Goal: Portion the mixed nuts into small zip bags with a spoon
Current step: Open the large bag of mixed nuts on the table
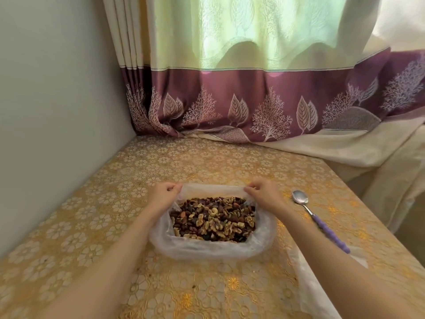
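One clear plastic bag (211, 249) sits mid-counter (92, 226), its mouth rolled open and full of mixed nuts (213, 219): walnuts, cashews, dark raisins. The left hand (164, 194) and right hand (264, 192) each pinch its far rim. One purple-handled spoon (317, 217) lies right of it.

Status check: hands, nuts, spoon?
Both hands, left and right, pinch the bag rim. Mixed nuts exposed. Spoon idle on table, right. Nothing blocking.
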The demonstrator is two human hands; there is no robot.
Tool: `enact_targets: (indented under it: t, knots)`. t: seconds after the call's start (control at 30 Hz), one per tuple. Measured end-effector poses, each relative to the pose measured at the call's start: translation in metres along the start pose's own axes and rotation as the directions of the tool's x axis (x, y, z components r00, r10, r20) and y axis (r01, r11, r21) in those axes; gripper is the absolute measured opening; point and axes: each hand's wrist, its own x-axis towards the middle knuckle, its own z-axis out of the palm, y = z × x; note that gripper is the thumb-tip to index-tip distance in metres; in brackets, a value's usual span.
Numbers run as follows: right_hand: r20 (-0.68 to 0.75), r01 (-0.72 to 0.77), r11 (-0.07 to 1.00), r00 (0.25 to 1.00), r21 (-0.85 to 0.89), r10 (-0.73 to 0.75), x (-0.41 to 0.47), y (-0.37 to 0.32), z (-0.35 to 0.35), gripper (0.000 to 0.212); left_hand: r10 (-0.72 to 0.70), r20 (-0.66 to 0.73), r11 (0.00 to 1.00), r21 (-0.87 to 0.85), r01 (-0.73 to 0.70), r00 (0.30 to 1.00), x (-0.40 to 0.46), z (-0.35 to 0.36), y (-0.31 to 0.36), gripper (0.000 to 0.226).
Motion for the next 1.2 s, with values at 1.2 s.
enact_targets:
  t: [1.2]
  knots:
    - [-0.689, 0.220, 0.975, 0.711, 0.031, -0.139, -0.172, -0.005, -0.049, 0.013, 0.213, -0.254, 0.973, 0.147, -0.180, 0.944, -0.130, -0.033, -0.040, 0.038]
